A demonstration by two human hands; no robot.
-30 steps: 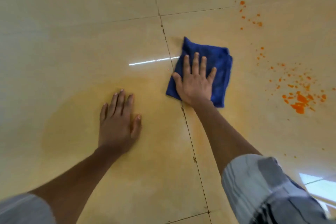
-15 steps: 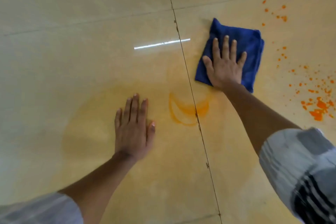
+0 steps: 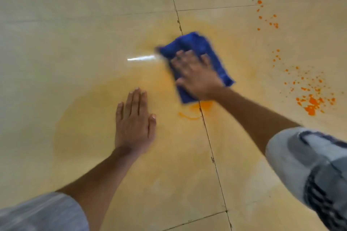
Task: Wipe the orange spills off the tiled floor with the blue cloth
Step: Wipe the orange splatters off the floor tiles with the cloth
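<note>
The blue cloth (image 3: 197,48) lies folded on the beige tiled floor (image 3: 75,15), straddling a grout line. My right hand (image 3: 197,75) presses flat on top of it, fingers spread, and looks blurred. My left hand (image 3: 134,122) rests palm-down on the floor to the left, holding nothing. A bright orange smear (image 3: 195,110) sits just below the cloth on the grout line. Thick orange splatter (image 3: 311,103) lies at the right, with smaller orange drops (image 3: 268,18) further up. A pale orange film (image 3: 97,103) covers the tile around my left hand.
Dark grout lines (image 3: 210,146) cross the floor lengthwise and sideways. A white light reflection (image 3: 140,58) shows left of the cloth. My grey patterned sleeves fill the lower corners.
My right hand has slid the cloth left and down toward the orange smear, now covering part of it. My left hand has stayed planted on the floor.
</note>
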